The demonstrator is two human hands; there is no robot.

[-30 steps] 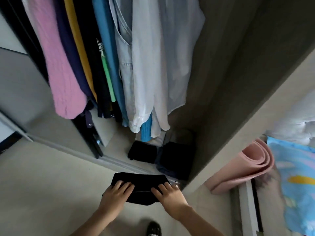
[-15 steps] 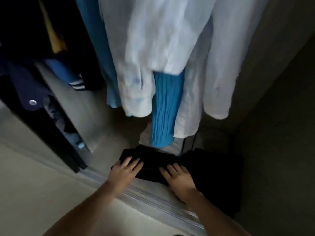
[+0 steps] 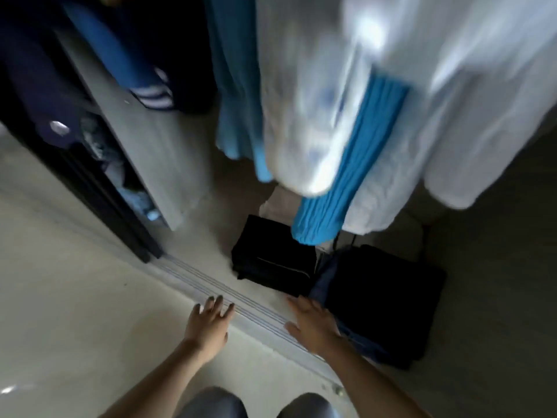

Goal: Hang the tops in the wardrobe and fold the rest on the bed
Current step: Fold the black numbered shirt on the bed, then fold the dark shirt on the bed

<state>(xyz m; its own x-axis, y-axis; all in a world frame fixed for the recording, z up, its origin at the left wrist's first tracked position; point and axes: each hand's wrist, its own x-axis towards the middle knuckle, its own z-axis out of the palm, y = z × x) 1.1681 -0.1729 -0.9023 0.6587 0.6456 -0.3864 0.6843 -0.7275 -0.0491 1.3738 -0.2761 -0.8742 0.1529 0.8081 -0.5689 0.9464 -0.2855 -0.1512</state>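
Folded black garment (image 3: pixel 272 260) now left on wardrobe floor (image 3: pixel 208 227); left hand (image 3: pixel 209 324), right hand (image 3: pixel 312 325) pulled back over door track (image 3: pixel 253 306), fingers spread, holding nothing.

I can read no text, label, brand or number in my view. The hanging white tops (image 3: pixel 452 86) are blurred, and the folded black garment (image 3: pixel 271 254) shows me no lettering.
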